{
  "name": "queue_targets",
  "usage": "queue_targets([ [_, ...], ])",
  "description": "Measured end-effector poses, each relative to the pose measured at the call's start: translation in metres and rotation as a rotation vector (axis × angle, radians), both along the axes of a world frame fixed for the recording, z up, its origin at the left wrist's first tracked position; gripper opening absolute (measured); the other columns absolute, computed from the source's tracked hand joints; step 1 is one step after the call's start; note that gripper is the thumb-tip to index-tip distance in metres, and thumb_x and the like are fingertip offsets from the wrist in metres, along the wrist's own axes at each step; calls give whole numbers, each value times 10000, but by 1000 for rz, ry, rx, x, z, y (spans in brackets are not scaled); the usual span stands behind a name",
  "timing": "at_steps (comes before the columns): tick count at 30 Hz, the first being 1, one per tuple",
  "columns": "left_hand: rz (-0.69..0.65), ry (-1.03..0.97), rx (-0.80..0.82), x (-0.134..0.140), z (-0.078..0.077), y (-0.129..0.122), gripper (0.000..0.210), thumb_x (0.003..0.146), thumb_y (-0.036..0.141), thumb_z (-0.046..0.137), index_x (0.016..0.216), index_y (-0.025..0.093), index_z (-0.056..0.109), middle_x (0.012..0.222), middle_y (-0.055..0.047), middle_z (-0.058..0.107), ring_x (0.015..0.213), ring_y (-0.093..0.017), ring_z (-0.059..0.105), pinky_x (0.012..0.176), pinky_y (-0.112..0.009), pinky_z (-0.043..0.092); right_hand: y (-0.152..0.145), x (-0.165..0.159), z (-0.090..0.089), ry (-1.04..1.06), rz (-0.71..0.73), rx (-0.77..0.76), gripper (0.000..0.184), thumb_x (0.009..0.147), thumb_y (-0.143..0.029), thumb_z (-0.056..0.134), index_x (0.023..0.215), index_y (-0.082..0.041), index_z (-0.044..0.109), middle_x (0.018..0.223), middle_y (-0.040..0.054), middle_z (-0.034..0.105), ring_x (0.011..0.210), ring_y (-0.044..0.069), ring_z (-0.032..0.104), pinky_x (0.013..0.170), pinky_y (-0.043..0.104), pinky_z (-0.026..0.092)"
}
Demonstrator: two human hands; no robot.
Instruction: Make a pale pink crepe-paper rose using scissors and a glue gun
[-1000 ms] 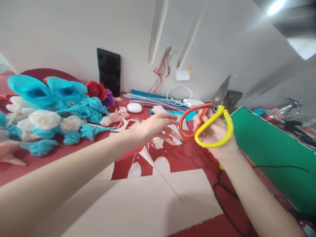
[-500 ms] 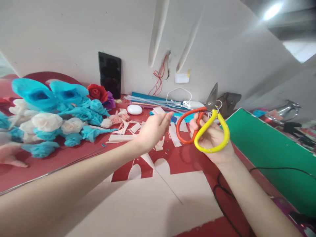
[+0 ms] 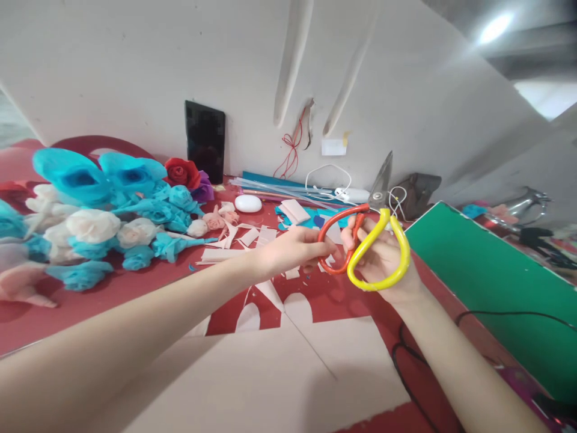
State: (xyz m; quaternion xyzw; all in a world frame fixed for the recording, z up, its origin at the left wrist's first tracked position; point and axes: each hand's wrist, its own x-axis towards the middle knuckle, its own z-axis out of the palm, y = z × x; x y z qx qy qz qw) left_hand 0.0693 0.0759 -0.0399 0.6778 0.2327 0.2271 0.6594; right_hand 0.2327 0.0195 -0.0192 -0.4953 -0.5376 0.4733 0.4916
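Observation:
A pair of scissors point(image 3: 377, 287) with one red and one yellow handle points its metal blades up and away from me. My right hand point(image 3: 392, 258) is closed around it from behind, fingers inside and between the loops. My left hand point(image 3: 286, 251) reaches in from the left, its thumb and fingers closed at the red loop's left side. Below both hands lies a large pale pink paper sheet point(image 3: 270, 373). A thin stem point(image 3: 311, 344) with a narrow pale paper piece at its far end rests across it. Rounded pale petal shapes point(image 3: 297, 308) lie along the sheet's far edge.
Blue, white and pink paper flowers point(image 3: 94, 227) pile up at the left. Pale scraps point(image 3: 225, 254) litter the red tabletop point(image 3: 153, 300). A white case point(image 3: 248, 204) and dark phone point(image 3: 205, 141) stand behind. A green board point(image 3: 487, 288) and black cable point(image 3: 401, 355) are at the right.
My left hand has moved right and down, from apart to the red loop of the scissors. The scissors have shifted slightly left and down in my right hand.

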Motion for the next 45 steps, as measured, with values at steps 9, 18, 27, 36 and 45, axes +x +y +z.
queue_targets([
  [9, 115, 165, 254, 0, 2, -1, 488, 743, 522, 507, 415, 168, 443, 377, 46, 378, 366, -79, 351, 410, -218, 278, 1, 3, -1, -3, 16, -29, 188, 747, -378, 560, 801, -235, 452, 637, -34, 418, 485, 87, 378, 423, 214, 336],
  [18, 308, 116, 335, -17, -1, 30, 392, 898, 371, 337, 604, 159, 487, 458, 51, 407, 389, -63, 381, 459, -210, 358, -4, 12, 7, -178, 8, -206, 162, 786, -314, 504, 716, -192, 422, 636, -29, 459, 429, 49, 334, 384, 184, 294],
  [27, 222, 275, 486, -27, -4, 44, 280, 847, 272, 517, 1102, 158, 531, 1149, -83, 541, 938, -198, 566, 766, -377, 497, -8, 17, -23, -694, -28, -501, 222, 880, -309, 470, 1010, -145, 543, 978, 52, 559, 799, 117, 555, 691, 284, 491],
  [36, 340, 407, 539, -24, -6, 40, 288, 856, 293, 502, 1104, 148, 518, 1108, -77, 553, 932, -205, 571, 779, -396, 493, -7, -1, -6, -577, -154, -323, 144, 804, -230, 583, 903, -125, 580, 815, 16, 589, 708, 107, 564, 686, 274, 487],
  [45, 260, 221, 1077, -17, 17, 14, 337, 921, 179, 290, 1225, 160, 433, 1299, -118, 443, 1193, -211, 409, 989, -424, 348, 16, -40, -15, 184, -195, -168, 303, 869, -327, 487, 1100, -131, 505, 1058, 71, 537, 894, 161, 553, 754, 352, 485],
])
